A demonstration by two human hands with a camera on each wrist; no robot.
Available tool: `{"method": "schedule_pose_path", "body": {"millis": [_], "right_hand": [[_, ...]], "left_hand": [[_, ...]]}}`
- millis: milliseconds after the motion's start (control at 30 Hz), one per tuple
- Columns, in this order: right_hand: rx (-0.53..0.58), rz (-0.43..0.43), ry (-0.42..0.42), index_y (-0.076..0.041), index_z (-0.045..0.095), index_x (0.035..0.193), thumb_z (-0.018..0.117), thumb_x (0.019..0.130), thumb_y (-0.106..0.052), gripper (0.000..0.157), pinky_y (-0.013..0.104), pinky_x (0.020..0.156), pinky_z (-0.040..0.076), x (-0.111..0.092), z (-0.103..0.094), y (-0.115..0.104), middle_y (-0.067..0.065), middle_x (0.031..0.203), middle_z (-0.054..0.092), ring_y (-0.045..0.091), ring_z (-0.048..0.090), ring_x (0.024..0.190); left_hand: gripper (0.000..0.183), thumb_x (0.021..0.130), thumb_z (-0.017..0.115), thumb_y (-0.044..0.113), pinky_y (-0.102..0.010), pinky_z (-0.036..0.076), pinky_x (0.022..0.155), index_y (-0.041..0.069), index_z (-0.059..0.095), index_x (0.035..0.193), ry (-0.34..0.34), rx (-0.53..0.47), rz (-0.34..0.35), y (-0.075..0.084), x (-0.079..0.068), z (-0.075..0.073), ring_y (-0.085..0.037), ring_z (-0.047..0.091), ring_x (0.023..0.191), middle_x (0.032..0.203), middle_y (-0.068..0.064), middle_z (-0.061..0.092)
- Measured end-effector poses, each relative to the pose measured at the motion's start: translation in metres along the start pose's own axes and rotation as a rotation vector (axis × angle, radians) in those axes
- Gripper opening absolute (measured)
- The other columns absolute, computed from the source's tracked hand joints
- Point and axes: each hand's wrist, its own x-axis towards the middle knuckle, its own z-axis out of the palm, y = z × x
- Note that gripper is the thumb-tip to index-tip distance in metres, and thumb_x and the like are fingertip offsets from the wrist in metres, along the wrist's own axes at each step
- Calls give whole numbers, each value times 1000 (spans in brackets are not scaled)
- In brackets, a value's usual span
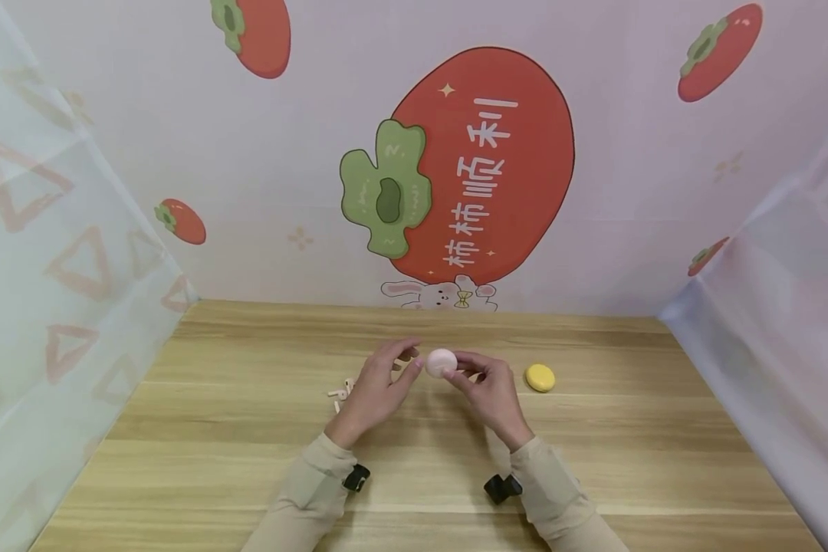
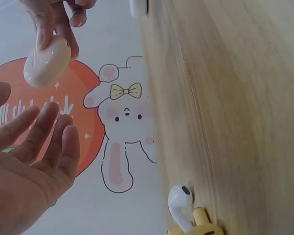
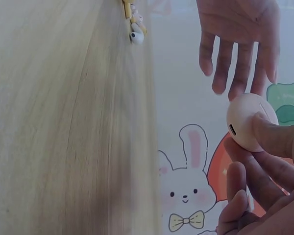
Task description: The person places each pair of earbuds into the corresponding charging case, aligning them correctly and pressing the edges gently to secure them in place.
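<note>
Right hand (image 1: 491, 387): pinches the pale case between thumb and curled fingers, at the lower middle of the head frame.
Left hand (image 1: 384, 379): fingers loosely spread, holding nothing, near the case and left of it in the head frame.
Pale case (image 1: 441, 362): pinkish, smooth, glossy, a flattened round form held above the counter; the right wrist view shows a small dark slot on its edge.
Yellow disc (image 1: 540, 377): shiny, rounded, lying right of the right hand in the head frame.
Earbud (image 2: 180, 200): glossy white, curved, at the bottom of the left wrist frame, beside a yellow eared piece (image 2: 206, 228).
Counter (image 1: 248, 437): streaked light wood grain.
</note>
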Motion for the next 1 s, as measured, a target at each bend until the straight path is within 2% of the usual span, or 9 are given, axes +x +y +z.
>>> {"method": "schedule_pose_path", "body": {"millis": [233,433,733,1000], "right_hand": [[23,22,-14,-7,78,110,82,87,-14,24,26,67,47,-2,3,-3,2,92,75,19,62,80],[36,52,-30,-6,78,109,81,88,-15,23,25,64,46,-3,5,-3,2,91,74,19,61,79],[84,80,-46,-3,77,110,81,89,-18,26,24,65,51,-5,6,-5,5,94,75,18,66,82],[103,87,-74,-3,77,109,80,89,-14,23,25,67,51,-6,7,-7,4,91,74,19,64,81]], "left_hand": [[35,105,58,22,-40,54,90,4,61,134,-24,-103,-1,0,-1,2,-18,61,110,122,-9,65],[34,105,58,24,-39,54,90,5,62,133,-31,-124,-27,-1,-1,3,-16,61,108,119,-4,65],[35,106,56,22,-38,54,88,0,62,133,-41,-177,-81,-2,-2,3,-21,62,107,118,-7,66],[34,105,58,19,-36,53,87,0,63,132,-46,-230,-110,-3,-1,3,-22,62,105,115,-8,68]]}}
